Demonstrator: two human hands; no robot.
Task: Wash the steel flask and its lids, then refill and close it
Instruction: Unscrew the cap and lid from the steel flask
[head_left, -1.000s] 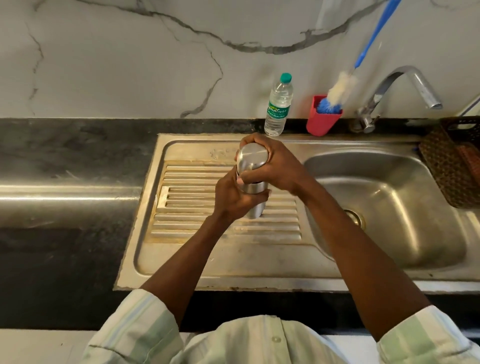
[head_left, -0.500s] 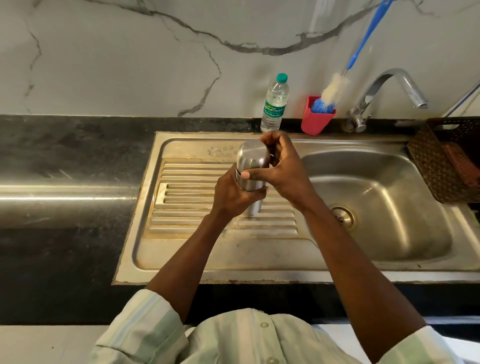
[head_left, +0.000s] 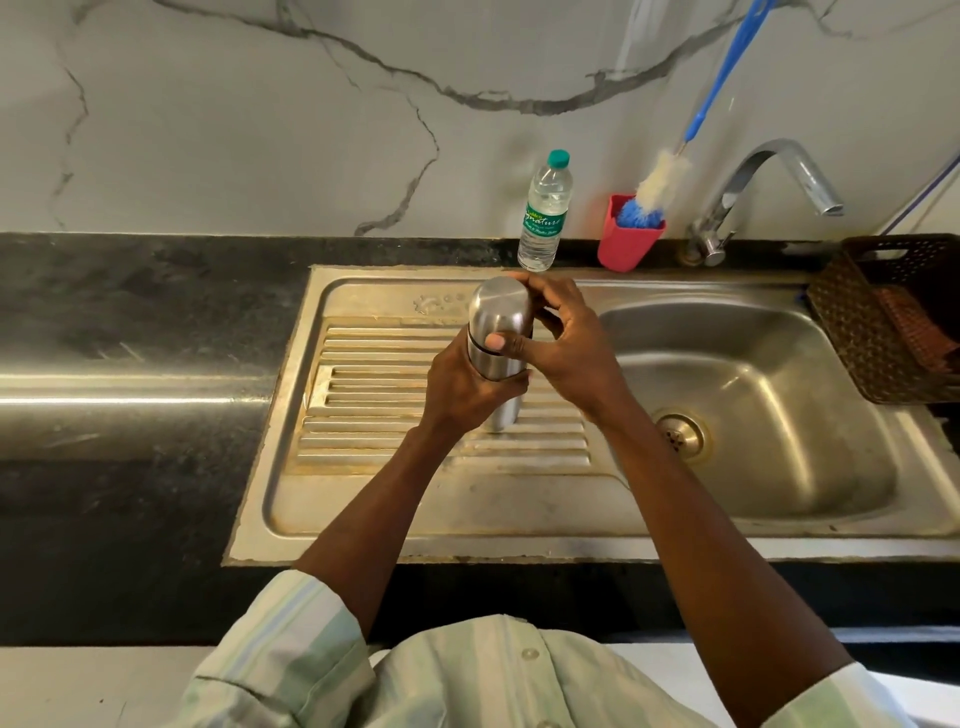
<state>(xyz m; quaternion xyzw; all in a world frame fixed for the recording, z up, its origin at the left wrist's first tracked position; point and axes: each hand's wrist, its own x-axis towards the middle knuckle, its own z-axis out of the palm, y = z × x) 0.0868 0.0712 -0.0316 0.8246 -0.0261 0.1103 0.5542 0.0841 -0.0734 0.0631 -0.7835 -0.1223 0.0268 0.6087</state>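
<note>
Open basin (head_left: 753, 395) (tap (head_left: 769, 171) overhead)

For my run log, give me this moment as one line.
left hand: grips steel flask body | right hand: grips outer lid | lid on | over drainboard

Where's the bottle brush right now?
The bottle brush stands head-down in the red cup at the back of the sink, between the water bottle and the tap.

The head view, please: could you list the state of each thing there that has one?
Steel flask: upright over the drainboard, cap on.
Left hand: grips the flask body.
Right hand: holds the cap.
Water bottle: upright, capped.
Tap: no water running.
Brush: standing in red cup.
</note>
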